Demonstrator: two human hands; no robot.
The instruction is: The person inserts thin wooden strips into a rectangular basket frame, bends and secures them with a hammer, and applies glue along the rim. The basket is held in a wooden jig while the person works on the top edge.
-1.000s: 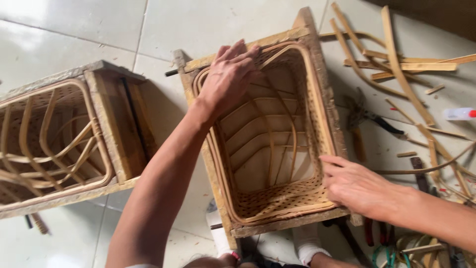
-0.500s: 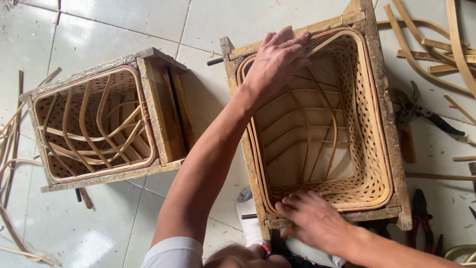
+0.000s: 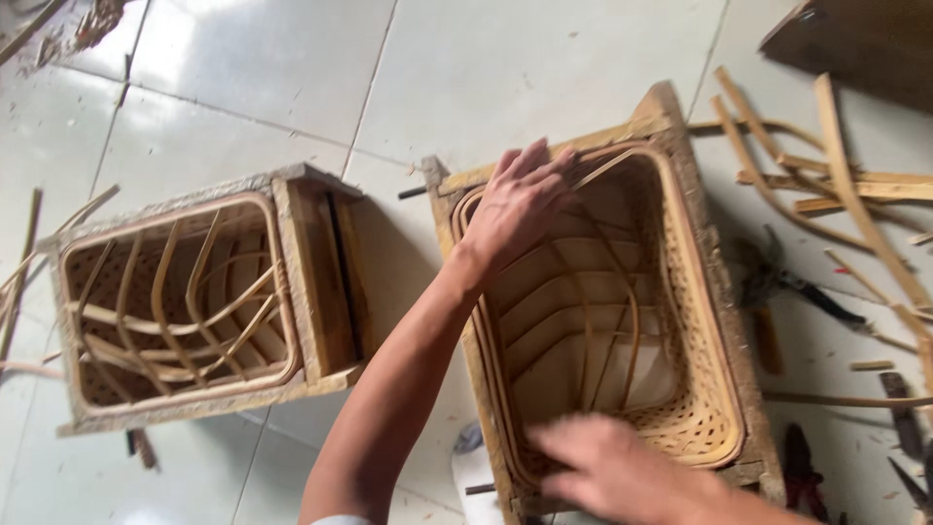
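A woven rattan basket in a square wooden frame (image 3: 714,292) lies on the tiled floor in front of me. My left hand (image 3: 520,199) rests with spread fingers on the far rim, pressing thin cane strips against the frame. My right hand (image 3: 607,467), blurred with motion, sits on the near rim over the woven edge. Bent cane ribs (image 3: 583,321) run across the basket's inside.
A second framed basket (image 3: 185,311) with loose cane ribs lies to the left. Cut bamboo strips (image 3: 836,185) are scattered at the right, with dark pliers (image 3: 787,282) and red-handled cutters (image 3: 802,467) beside the frame. More strips lie at the far left edge.
The view has shifted, so both baskets sit further right and lower. My right hand slid left along the near rim from the corner. My left hand stays on the far rim.
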